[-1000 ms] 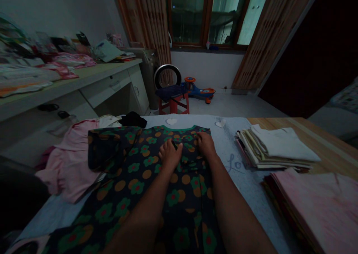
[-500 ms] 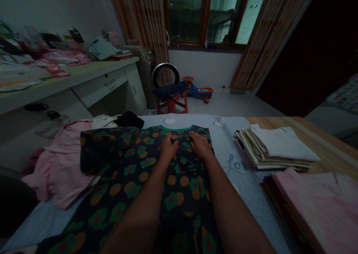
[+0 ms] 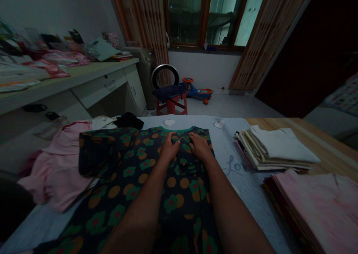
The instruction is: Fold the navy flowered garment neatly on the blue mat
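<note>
Fingers: left hand and right hand both bent, tips at the floral garment's upper front; can't tell if fabric is pinched or only pressed.
Floral garment: 1, spread on the pale blue cloth, neckline at the far end.
Sleeves: 1 lying out at left; other side looks turned in over the chest. My read: folding barely started, body not folded.
Folded stacks: 2, at right, white-topped stack and pink-topped stack. Look done; layers not countable.
Loose at left: pink garment 1, black cloth 1, whitish cloth 1; none folded.
</note>
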`<state>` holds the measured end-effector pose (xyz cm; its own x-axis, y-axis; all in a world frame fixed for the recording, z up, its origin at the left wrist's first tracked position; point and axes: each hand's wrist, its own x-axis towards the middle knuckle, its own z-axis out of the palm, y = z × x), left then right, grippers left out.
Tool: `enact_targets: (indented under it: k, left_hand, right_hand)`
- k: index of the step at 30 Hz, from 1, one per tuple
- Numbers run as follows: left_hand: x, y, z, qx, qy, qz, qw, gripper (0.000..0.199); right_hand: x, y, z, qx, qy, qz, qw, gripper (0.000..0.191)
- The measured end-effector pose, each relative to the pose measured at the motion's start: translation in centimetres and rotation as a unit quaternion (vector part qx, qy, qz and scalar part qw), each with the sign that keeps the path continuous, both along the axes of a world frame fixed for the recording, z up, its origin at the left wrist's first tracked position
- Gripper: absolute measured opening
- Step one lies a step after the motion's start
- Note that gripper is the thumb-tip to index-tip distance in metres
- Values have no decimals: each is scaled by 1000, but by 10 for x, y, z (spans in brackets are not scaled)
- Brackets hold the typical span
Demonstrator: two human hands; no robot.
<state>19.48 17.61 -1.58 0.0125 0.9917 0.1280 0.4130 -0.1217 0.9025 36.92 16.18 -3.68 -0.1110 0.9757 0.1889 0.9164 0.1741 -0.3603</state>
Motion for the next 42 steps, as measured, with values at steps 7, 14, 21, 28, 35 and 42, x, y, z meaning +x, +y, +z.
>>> enact_targets:
  k: [7,14,21,28,35,42]
  left_hand:
    - [-1,3,0,15,125,-97,987,26]
    - [2,2,2,26,146,-52,988,36]
    - [6,-2,-2,16,185,-77,980,64]
    - [9,-6,-9,86,270,-60,957,60]
    - [7,-16,9,80,350,42,933,47]
    - [17,-22,23,34,202,-272,940,22]
  right_hand:
    - [1,1,1,9,29,11,999,45]
    - [7,6,4,38,88,-82,992,34]
    - [8,4,3,0,40,-30,999,32]
    - [2,1,8,23,45,-23,998,33]
    - [2,-1,12,4,15,-18,1000,25]
    - [7,4,2,-7,49,10,999,33]
